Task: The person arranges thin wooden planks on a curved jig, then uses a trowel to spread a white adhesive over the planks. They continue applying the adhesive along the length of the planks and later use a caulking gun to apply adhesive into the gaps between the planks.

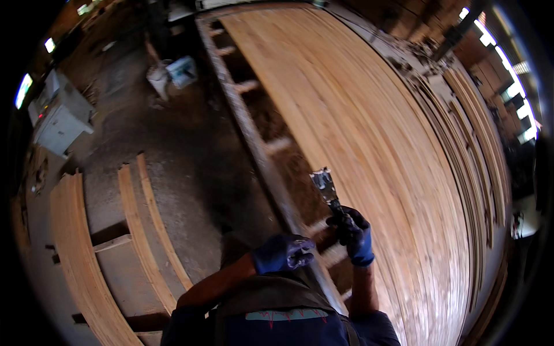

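Observation:
My right hand, in a blue glove with dark fingers, grips the handle of a putty knife. The knife's blade points up and away, with pale smears on it, above the left edge of a wide panel of wooden strips. Closer to my body, my left hand wears a matching glove with greyish stains. Its fingers are curled together over the frame's near rail, and whatever they may hold is hidden. The two hands are apart.
A metal frame with crossbars runs along the panel's left side. Boards lie on supports at lower left. Long strips line the right side. A white bucket and a grey cabinet stand on the floor at left.

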`<state>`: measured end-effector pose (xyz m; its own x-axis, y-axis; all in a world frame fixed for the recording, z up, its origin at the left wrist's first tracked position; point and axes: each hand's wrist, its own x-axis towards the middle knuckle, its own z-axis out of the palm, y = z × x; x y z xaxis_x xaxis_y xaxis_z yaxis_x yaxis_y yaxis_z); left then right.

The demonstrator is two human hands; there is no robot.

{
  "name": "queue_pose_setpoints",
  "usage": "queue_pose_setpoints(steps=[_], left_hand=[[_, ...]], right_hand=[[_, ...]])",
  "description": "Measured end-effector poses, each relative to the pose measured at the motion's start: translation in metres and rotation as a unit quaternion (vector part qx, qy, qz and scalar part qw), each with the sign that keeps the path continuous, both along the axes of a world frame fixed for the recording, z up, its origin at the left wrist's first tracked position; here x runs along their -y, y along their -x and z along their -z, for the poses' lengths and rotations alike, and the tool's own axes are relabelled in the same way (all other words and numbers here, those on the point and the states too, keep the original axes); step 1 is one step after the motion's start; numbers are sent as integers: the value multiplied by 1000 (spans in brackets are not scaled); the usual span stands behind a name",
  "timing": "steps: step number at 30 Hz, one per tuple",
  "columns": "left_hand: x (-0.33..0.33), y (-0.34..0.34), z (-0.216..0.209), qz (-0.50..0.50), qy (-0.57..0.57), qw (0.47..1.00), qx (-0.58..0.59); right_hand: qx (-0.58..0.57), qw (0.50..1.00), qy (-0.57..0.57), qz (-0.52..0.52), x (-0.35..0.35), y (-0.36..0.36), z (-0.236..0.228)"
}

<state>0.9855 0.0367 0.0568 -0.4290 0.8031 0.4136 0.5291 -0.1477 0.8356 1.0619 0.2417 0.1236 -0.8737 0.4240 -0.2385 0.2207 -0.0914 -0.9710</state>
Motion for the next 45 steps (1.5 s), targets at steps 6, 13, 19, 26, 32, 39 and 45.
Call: queue_pose_setpoints(steps=[6, 13, 19, 26, 32, 39, 45], left_hand=[[141, 172, 57, -99, 178, 975, 88], [218, 391, 114, -123, 202, 972, -5], [238, 604, 161, -180, 100, 797, 568], [224, 793, 253, -316, 61, 648, 690], [203, 919, 322, -325, 71, 627, 704], [180, 967, 358, -286, -120, 574, 758], [190, 989, 300, -323, -32, 546, 772]], right_hand=[[-41, 993, 49, -98, 102, 212, -1], [0, 967, 183, -178, 207, 476, 25], [-20, 970, 121, -211, 240, 721, 90], [-61, 932, -252, -252, 265, 951, 186], [64, 771, -535, -339, 312, 1059, 211], [164, 622, -617, -454, 333, 1095, 234], [124, 622, -616, -466, 311, 1099, 183]])
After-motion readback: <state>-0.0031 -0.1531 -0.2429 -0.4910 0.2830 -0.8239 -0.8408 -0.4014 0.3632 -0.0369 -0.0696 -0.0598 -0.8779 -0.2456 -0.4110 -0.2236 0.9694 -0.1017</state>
